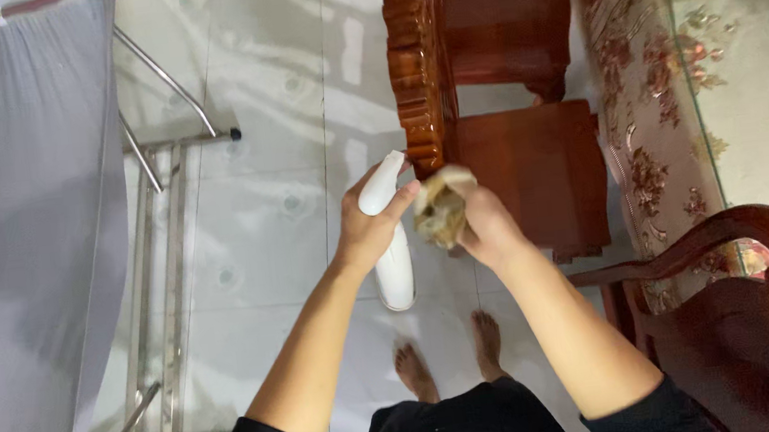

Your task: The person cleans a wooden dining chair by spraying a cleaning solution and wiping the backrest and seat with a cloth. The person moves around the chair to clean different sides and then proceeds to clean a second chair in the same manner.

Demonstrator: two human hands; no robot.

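Hands raised side by side in front of a carved reddish-brown wooden chair back [413,61]. Left hand [369,232] is closed around a white plastic spray bottle [393,248], held upright, nozzle turned toward the cloth, apparently so spray lands on it. Right hand [489,229] is clenched on a crumpled tan cloth [441,205], bunched just beside the nozzle. White tiled floor [260,210] below; grey fabric [25,235] hung at left.

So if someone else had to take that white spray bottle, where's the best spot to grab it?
Probably the narrow neck just under the spray head, coming from the left side, as the left hand does now. The spray bottle hangs nozzle-up, its wider body pointing at the floor, so the neck fits the fingers and the head stops it slipping. The right hand with the rag crowds the other side.
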